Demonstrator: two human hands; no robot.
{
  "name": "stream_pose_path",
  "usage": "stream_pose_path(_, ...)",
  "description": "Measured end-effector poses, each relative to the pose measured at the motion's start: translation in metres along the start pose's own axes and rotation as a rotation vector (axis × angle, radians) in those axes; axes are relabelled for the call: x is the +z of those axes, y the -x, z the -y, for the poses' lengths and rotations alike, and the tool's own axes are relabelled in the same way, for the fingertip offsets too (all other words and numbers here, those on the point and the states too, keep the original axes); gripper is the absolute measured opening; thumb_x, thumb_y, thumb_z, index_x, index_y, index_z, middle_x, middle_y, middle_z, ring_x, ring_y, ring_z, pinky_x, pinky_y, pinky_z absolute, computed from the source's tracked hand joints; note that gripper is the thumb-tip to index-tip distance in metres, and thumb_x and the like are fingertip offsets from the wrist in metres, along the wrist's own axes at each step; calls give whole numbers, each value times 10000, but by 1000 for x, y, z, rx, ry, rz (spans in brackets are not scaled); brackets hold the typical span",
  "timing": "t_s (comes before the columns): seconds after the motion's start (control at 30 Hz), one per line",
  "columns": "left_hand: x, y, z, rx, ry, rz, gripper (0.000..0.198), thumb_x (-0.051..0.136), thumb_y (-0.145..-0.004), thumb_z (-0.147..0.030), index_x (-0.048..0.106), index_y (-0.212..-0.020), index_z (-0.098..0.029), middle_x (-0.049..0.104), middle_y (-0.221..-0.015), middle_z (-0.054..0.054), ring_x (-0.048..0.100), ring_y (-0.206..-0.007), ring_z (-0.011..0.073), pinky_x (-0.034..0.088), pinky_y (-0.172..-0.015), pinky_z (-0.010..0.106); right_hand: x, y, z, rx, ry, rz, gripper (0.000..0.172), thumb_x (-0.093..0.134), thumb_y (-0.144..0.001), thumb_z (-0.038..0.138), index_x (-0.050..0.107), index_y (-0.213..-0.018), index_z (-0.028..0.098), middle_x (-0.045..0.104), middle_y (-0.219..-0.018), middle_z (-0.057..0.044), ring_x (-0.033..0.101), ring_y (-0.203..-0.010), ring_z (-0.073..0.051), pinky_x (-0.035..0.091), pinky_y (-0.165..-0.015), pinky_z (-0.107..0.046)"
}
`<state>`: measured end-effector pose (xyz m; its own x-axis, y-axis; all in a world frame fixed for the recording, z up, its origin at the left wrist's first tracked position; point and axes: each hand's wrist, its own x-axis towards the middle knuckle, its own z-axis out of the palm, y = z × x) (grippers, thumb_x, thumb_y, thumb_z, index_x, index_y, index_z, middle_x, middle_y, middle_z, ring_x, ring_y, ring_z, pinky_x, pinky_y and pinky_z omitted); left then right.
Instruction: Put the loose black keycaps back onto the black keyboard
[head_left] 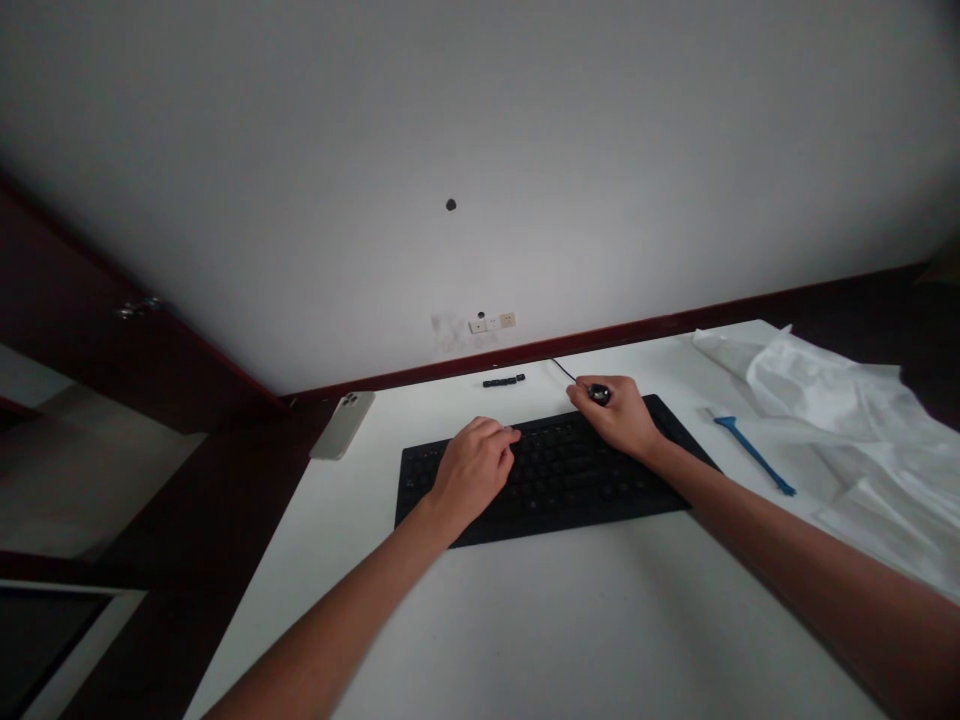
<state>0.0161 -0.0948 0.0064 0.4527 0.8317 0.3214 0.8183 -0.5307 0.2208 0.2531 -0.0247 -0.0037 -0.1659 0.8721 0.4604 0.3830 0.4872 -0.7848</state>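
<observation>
A black keyboard [570, 470] lies on the white table. My left hand [476, 465] rests over its left half, fingers curled together and fingertips at the upper rows; what they hold, if anything, is hidden. Above the keyboard's far right part, my right hand [619, 415] is closed around a small shiny black object [598, 393], mostly hidden by the fingers. A thin dark cord [562, 370] runs from near those fingers to the table's far edge. Several small black pieces, which look like keycaps [501, 382], sit in a row behind the keyboard.
On the table's left edge lies a pale phone [343, 425]. A blue brush [754, 455] is right of the keyboard, beside crumpled white plastic sheeting [832, 390]. Wall sockets [493, 323] are beyond the white table [555, 620]; a dark red door [112, 290] stands left.
</observation>
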Motion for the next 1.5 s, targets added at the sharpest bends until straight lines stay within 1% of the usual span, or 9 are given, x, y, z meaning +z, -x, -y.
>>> stream_pose_path(0.2,11,14,-10,18,-69,-83,443,549,-863,-1,720,-1246,-142,739,-1134,87,651,-1066,238,562,-1020,419,0,2,1,-7,27,22,417,548,-921,345,324,-596,212,293,-591,30,316,-582,-119,266,-586,-310)
stream_pose_path(0.4,9,12,-6,-29,-5,-98,348,557,-886,-12,761,-1109,-185,773,-1039,41,665,-1000,219,452,-1129,505,-1,2,-1,3,53,39,408,546,-924,352,351,-595,209,312,-588,29,342,-589,-125,284,-592,-305)
stream_pose_path(0.57,11,14,-5,-24,6,-81,381,544,-892,-1,742,-1160,-185,768,-1096,49,651,-1019,223,493,-1028,468,-1,1,0,14,42,39,407,538,-928,360,345,-601,211,309,-599,27,338,-595,-126,282,-594,-308)
stream_pose_path(0.7,6,7,-5,-50,-8,-38,320,552,-885,-36,771,-1073,-175,764,-1011,60,645,-959,237,530,-943,432,-1,1,0,0,27,20,404,543,-925,354,339,-606,213,310,-605,27,334,-599,-127,280,-596,-309)
stream_pose_path(0.87,-4,-17,25,-114,164,52,227,604,-908,-154,793,-998,-241,772,-963,17,688,-869,189,554,-845,333,-1,0,0,-7,14,15,403,544,-927,354,345,-607,213,318,-608,25,335,-599,-130,281,-593,-309)
stream_pose_path(1.0,-2,-43,66,-286,205,-48,334,669,-849,-137,742,-1155,-249,774,-1009,11,698,-814,166,555,-837,308,-1,0,0,0,10,-1,406,545,-924,365,347,-604,214,313,-611,23,332,-598,-131,283,-594,-309)
stream_pose_path(1.13,7,-65,91,-324,202,-65,490,729,-802,-146,681,-1287,-206,754,-1153,54,689,-820,168,556,-851,320,0,0,-1,4,5,4,405,544,-925,365,344,-606,214,313,-611,23,330,-599,-130,281,-595,-308)
stream_pose_path(1.23,14,-74,98,-294,183,-39,548,744,-798,-146,659,-1339,-174,746,-1203,80,690,-842,175,551,-892,332,0,0,-2,6,-3,11,410,544,-925,368,345,-602,214,312,-605,25,326,-591,-127,275,-591,-309)
stream_pose_path(1.5,10,-72,97,-343,184,-48,312,658,-852,-101,762,-1137,-175,786,-1034,62,699,-826,172,556,-870,314,0,-1,-1,2,1,1,401,543,-916,363,352,-598,211,315,-604,25,335,-595,-127,280,-599,-307)
